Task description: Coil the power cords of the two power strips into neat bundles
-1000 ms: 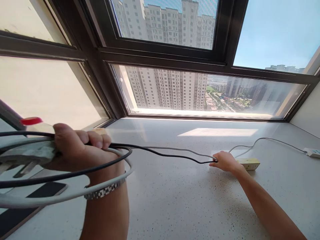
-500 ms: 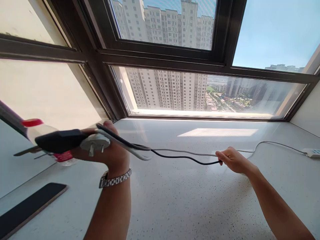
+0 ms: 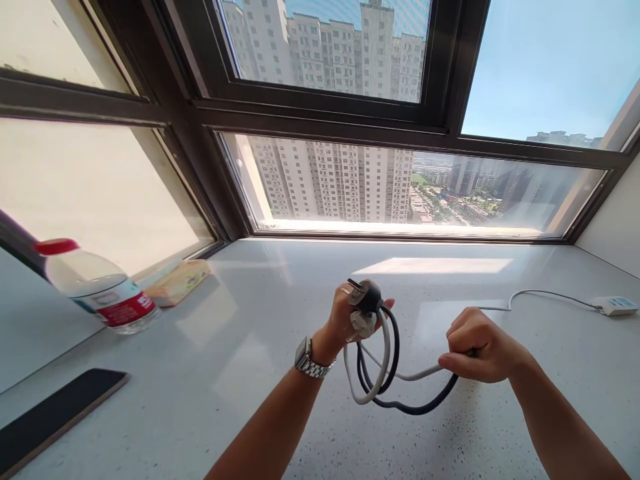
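Note:
My left hand (image 3: 345,320), with a metal watch on its wrist, is closed round a black plug (image 3: 365,297) and a white plug (image 3: 361,325) and a short coil of their cords. A black cord (image 3: 410,405) and a white cord (image 3: 373,393) loop down from it above the speckled white sill (image 3: 250,373). My right hand (image 3: 480,347) is closed on both cords a little to the right. From there the white cord (image 3: 525,295) runs on to a white power strip (image 3: 614,305) at the far right.
A clear plastic bottle (image 3: 95,287) with a red cap and red label lies on its side at the left. A yellowish block (image 3: 177,282) sits beside it near the window corner. A dark phone (image 3: 55,417) lies flat at the lower left. Dark window frames (image 3: 320,127) bound the sill.
My left hand has swung from the far left to the middle, bringing the plugs and coiled cords close to my right hand. My right hand drew back toward me with the cords.

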`<state>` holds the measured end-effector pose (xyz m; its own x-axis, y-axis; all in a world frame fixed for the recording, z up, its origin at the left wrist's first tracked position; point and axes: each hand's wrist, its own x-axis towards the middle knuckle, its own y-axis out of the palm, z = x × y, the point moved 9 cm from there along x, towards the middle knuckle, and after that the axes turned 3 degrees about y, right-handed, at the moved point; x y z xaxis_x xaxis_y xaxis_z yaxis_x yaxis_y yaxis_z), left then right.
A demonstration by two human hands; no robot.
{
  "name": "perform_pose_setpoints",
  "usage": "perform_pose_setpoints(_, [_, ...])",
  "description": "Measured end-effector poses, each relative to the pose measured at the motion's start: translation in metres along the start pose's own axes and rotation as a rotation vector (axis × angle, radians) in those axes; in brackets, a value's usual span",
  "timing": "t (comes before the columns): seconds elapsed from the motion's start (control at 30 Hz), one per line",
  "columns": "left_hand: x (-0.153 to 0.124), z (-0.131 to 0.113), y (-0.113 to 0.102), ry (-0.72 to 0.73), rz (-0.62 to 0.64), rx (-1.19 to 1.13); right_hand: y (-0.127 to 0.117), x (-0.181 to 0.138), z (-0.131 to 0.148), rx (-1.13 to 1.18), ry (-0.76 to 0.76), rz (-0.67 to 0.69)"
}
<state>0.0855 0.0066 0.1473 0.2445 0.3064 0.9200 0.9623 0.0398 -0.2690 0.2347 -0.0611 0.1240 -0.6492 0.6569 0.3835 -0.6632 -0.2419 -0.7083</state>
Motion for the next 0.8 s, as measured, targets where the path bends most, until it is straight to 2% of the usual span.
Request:
perform_pose_setpoints(0.07, [-0.008, -0.015, 0.024, 0.1, 0.065, -0.06, 0.006, 0.0, 0.007, 0.065, -0.039, 0.024])
perform_pose_setpoints(0.17, [-0.019, -0.029, 0.042, 0.134, 0.032, -0.113, 0.014, 0.001, 0.014, 0.159, -0.06, 0.05])
perform_pose_setpoints(0.3, [-0.026, -0.039, 0.045, 0.068, -0.063, -0.131, 0.017, 0.005, 0.014, 0.302, 0.012, -0.004])
perform_pose_setpoints(0.43, [-0.026, -0.049, 0.054, 0.084, 0.02, -0.236, 0.013, 0.004, 0.01, 0.378, 0.04, -0.093])
perform_pose_setpoints(0.6, [-0.033, -0.049, 0.066, 0.081, 0.121, -0.421, 0.01, 0.002, 0.007, 0.362, 0.059, -0.161])
perform_pose_setpoints(0.8, [-0.042, -0.048, 0.074, -0.057, 0.2, -0.385, 0.003, 0.005, 0.01, 0.284, 0.108, -0.256])
